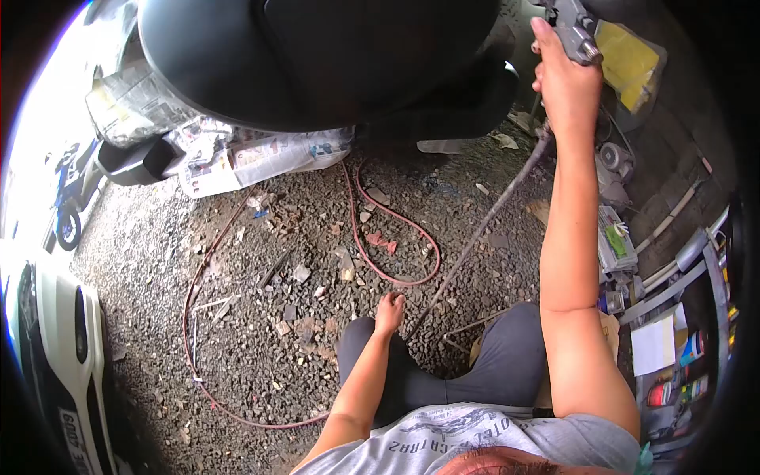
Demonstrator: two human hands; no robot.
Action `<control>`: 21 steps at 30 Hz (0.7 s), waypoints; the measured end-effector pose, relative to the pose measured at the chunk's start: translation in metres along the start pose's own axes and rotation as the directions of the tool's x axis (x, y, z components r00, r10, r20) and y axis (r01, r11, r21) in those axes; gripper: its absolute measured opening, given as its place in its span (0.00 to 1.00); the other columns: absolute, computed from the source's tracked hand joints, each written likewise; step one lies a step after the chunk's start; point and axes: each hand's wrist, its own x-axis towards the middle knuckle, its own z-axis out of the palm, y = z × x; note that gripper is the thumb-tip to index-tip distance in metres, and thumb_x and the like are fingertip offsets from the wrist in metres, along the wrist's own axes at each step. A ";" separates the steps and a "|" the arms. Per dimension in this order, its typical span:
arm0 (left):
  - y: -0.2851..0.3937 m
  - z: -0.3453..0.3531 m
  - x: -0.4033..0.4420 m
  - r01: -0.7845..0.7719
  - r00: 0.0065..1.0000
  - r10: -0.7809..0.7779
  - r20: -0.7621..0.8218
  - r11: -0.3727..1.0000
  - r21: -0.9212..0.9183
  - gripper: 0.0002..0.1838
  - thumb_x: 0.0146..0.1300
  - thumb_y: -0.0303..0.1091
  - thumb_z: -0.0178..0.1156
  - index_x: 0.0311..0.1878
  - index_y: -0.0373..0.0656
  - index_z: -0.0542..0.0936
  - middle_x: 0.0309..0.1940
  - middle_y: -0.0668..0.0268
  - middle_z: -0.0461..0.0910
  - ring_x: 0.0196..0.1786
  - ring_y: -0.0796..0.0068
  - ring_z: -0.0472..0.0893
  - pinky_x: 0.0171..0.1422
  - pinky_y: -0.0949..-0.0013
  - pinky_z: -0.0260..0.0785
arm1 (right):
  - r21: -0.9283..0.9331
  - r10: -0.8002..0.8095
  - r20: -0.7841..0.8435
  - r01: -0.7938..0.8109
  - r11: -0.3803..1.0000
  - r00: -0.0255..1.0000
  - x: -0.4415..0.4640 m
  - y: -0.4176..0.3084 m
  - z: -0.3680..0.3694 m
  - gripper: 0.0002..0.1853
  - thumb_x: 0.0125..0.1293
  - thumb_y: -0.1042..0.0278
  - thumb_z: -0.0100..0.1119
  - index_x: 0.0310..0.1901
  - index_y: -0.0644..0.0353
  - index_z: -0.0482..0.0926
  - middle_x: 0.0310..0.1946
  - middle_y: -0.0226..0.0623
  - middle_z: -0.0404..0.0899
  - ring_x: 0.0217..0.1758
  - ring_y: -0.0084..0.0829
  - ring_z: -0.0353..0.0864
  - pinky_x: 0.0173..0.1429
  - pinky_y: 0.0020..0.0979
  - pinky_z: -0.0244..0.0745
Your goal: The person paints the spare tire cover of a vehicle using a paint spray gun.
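A: What is on the left?
B: A white car (65, 317), then a red hose (438, 255), which lies looped on the gravel (261, 348) near the black panel (332, 63).
A: And the hands?
B: The left hand (388, 315) is near the knee (356, 331), its fingers (386, 299) curled; if it holds something, I cannot tell. The right hand (568, 83) grasps the grey spray gun (576, 33), raised beside the panel.
A: Farther right?
B: A yellow sheet (627, 65) and some cans (659, 393)

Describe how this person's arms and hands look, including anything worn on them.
The left hand and right hand are bare, with no gloves, and no watch or bracelet shows on either wrist. The forearms are uncovered. The right sleeve is short, plain grey, part of a grey T-shirt with dark printing.
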 end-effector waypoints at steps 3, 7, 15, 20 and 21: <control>0.005 0.000 -0.003 0.026 1.000 -0.026 -0.006 1.000 -0.018 0.24 0.72 0.48 0.56 0.59 0.39 0.81 0.59 0.46 0.78 0.63 0.46 0.77 0.69 0.54 0.69 | 0.005 -0.020 0.101 0.019 1.000 0.995 -0.002 -0.001 0.026 0.18 0.66 0.51 0.73 0.38 0.61 0.84 0.27 0.30 0.82 0.22 0.17 0.75 0.26 0.24 0.70; 0.004 -0.002 -0.004 0.018 1.000 -0.020 -0.019 0.998 -0.067 0.24 0.72 0.48 0.57 0.60 0.39 0.81 0.58 0.45 0.78 0.63 0.46 0.77 0.68 0.54 0.69 | -0.024 -0.578 0.141 0.586 0.810 0.804 -0.014 -0.014 0.070 0.17 0.70 0.59 0.68 0.46 0.67 0.81 0.29 0.35 0.85 0.29 0.31 0.82 0.37 0.34 0.76; 0.057 -0.021 -0.026 -0.203 0.934 0.199 -0.297 0.979 0.016 0.34 0.67 0.39 0.67 0.72 0.37 0.67 0.67 0.48 0.70 0.66 0.51 0.74 0.69 0.58 0.69 | -0.050 -0.256 0.719 0.416 0.908 0.646 -0.085 -0.006 0.071 0.20 0.64 0.48 0.71 0.43 0.57 0.81 0.24 0.40 0.82 0.25 0.39 0.81 0.33 0.36 0.73; 0.215 -0.103 -0.036 -0.576 0.725 0.552 -0.411 0.814 0.078 0.55 0.59 0.38 0.74 0.81 0.38 0.48 0.78 0.46 0.54 0.80 0.46 0.55 0.83 0.51 0.51 | -0.112 0.085 0.858 0.022 0.993 0.506 -0.170 0.045 0.048 0.27 0.67 0.50 0.69 0.63 0.55 0.80 0.23 0.35 0.82 0.24 0.22 0.78 0.29 0.31 0.70; 0.234 -0.118 -0.033 -0.631 0.659 0.624 -0.420 0.762 0.145 0.58 0.56 0.37 0.75 0.82 0.39 0.46 0.79 0.46 0.52 0.80 0.43 0.55 0.82 0.50 0.52 | -0.091 0.096 0.860 -0.034 0.995 0.501 -0.188 0.054 0.043 0.27 0.68 0.55 0.69 0.64 0.59 0.78 0.32 0.37 0.85 0.29 0.28 0.83 0.32 0.30 0.75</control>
